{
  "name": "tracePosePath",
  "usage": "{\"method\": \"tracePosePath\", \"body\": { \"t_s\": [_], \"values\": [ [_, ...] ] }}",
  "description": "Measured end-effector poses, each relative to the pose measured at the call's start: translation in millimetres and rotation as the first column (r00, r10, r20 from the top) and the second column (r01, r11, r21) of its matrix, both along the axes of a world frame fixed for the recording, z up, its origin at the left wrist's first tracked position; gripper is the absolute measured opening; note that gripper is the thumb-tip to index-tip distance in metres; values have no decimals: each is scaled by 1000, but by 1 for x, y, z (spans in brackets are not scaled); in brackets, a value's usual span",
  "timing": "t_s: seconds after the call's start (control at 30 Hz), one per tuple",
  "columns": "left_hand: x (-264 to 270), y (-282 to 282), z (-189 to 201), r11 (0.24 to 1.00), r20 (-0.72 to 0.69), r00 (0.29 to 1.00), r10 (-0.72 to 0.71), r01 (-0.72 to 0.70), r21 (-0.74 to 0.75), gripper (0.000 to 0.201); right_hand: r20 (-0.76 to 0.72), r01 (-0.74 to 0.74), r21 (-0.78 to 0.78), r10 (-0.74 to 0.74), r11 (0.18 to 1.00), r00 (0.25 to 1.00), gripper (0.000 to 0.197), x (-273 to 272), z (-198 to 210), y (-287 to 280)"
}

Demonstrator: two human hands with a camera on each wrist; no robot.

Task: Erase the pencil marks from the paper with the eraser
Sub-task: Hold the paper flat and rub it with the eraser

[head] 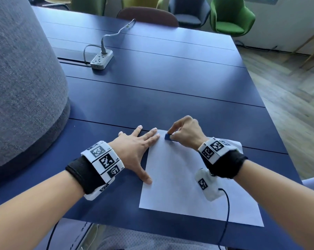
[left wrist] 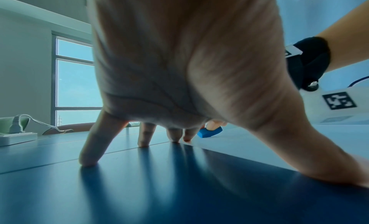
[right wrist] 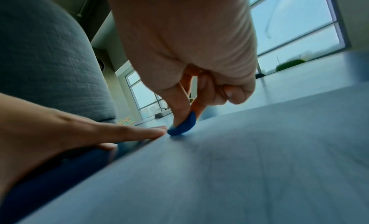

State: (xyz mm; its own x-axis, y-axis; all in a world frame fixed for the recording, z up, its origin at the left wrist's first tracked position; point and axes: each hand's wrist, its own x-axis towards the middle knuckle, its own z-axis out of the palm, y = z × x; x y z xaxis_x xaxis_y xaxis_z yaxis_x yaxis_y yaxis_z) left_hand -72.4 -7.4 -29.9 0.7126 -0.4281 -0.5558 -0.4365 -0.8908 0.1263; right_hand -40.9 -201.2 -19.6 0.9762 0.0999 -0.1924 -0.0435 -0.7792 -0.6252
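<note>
Both forearms frame the shot, and the left hand (head: 134, 147) lies flat with fingers straight and spread, gripping nothing, its forefinger tips and thumb pressing the left edge of the paper (head: 186, 179) onto the blue table (head: 170, 83). Over to the right hand (head: 185, 132): fingers curled, thumb and forefinger pinching the blue eraser (head: 167, 137), whose lower corner touches the sheet near its far left corner, just beside the left fingertips. No pencil marks show up in any view; they are too faint to make out. For a clean job, I'd say short, light strokes running away from the anchoring hand, so the sheet stays taut instead of buckling. Keeping that left hand close to the rubbing spot looks wise, since this corner could crease or lift. Power strip (head: 101, 60) sits well apart, far up the table.
</note>
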Motion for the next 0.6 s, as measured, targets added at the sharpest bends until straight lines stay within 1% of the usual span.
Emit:
{"method": "tracePosePath", "body": {
  "t_s": [0.07,0.13,0.17,0.27,0.3,0.33,0.4,0.43,0.47,0.57,0.6],
  "values": [
    [0,0,0,1000,1,1000,3,-3,3,144,-98,-101,-4,100,995,990,22,-8,2,0],
    [1,0,0,1000,7,1000,1,-1,3,145,-214,-187,4,183,982,959,22,-12,3,2],
    [1,1,0,1000,9,1000,1,-1,-1,145,-203,-172,9,170,985,964,20,-9,3,3],
    [1,2,0,1000,7,1000,-2,2,-13,145,-42,-26,37,27,999,999,13,5,0,6],
    [1,1,0,1000,3,1000,0,0,-14,145,-36,-16,43,18,999,999,12,6,-1,6],
    [1,1,0,1000,0,1000,2,-2,-12,145,-61,-39,43,41,998,997,13,5,-1,6],
    [0,1,0,1000,0,1000,3,-3,-5,144,-177,-135,26,137,991,975,16,-2,-1,4],
    [0,1,0,1000,2,1000,2,-2,-2,144,-212,-160,22,161,987,964,17,-3,0,4],
    [0,0,0,1000,2,1000,2,-2,-2,144,-199,-145,24,147,989,969,16,-2,-1,3],
    [1,0,0,1000,-4,1000,8,-8,-3,144,-46,0,51,2,999,999,12,2,-6,4],
    [1,0,0,1000,-6,1000,8,-8,0,144,-33,11,51,-9,999,999,12,0,-7,4]
  ]
}}
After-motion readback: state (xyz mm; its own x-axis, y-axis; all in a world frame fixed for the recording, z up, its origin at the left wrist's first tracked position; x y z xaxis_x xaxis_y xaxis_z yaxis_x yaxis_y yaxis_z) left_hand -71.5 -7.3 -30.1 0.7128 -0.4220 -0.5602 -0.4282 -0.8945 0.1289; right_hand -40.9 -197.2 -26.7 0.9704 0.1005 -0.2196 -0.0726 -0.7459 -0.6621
